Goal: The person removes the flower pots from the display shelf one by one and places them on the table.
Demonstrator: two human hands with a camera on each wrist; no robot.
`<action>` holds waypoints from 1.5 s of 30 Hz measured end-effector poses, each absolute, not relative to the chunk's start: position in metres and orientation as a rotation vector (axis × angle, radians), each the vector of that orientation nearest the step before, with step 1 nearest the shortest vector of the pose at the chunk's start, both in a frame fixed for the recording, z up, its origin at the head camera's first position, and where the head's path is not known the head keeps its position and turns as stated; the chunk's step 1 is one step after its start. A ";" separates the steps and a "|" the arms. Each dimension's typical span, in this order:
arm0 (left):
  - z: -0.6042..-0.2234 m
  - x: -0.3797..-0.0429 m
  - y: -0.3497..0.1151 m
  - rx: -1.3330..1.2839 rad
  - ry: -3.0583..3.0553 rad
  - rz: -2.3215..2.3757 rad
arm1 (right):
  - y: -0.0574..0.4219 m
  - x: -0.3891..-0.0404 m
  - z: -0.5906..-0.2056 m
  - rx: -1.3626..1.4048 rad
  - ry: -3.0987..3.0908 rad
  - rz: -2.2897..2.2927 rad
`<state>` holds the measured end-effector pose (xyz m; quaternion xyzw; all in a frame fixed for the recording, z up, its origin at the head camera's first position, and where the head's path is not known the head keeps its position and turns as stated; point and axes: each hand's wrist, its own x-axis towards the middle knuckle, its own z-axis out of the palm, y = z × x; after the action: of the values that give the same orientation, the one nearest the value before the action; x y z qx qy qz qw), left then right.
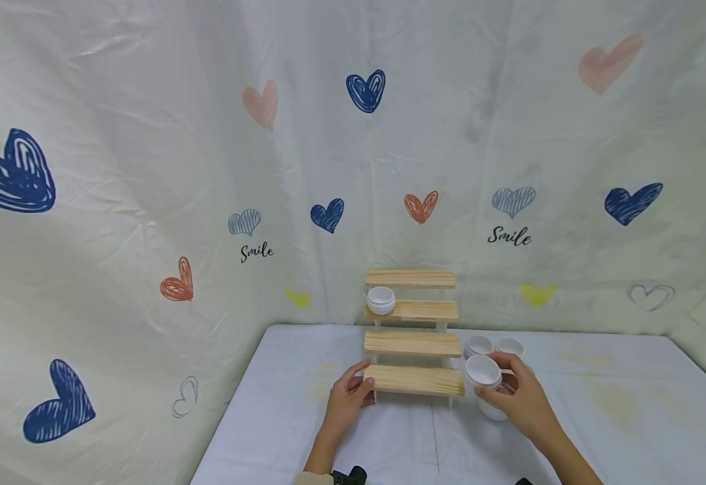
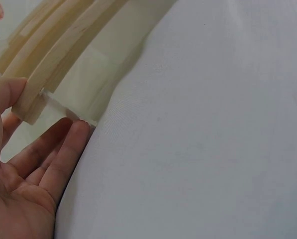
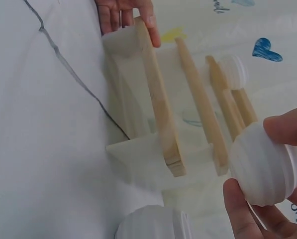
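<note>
A stepped wooden display stand [image 1: 413,379] with several boards on white side supports stands on the table. My left hand [image 1: 345,399] grips the left end of its lowest board, thumb [image 2: 11,92] against the wood and other fingers beside the support. In my right hand [image 1: 521,397] is a small white ribbed cup [image 3: 265,167], held between thumb and fingers just right of the stand, its opening facing up. Another white cup [image 1: 381,302] sits at the left of the second board from the top.
Behind the right hand stand two white cups, one [image 1: 479,345] nearer the stand and one [image 1: 510,347] farther right. Another cup [image 1: 491,409] is below the held one. A white cloth [image 1: 607,404] covers the table, and a curtain printed with hearts [image 1: 438,135] hangs close behind.
</note>
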<state>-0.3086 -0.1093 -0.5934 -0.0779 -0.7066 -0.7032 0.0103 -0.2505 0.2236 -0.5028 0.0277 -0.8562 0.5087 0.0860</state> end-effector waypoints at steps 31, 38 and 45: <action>-0.592 -0.308 -0.109 -0.246 -2.205 -2.197 | 0.245 -0.225 -0.529 0.074 -2.465 1.519; -0.592 -0.308 -0.109 -0.244 -2.210 -2.192 | 0.247 -0.219 -0.532 0.032 -2.507 1.484; -0.592 -0.309 -0.109 -0.253 -2.205 -2.197 | 0.252 -0.213 -0.540 0.037 -2.549 1.439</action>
<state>-0.3086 -0.1089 -0.5920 -0.0811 -0.7060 -0.7035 0.0095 -0.2133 0.2519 -0.5399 0.0125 -0.8658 0.4886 0.1070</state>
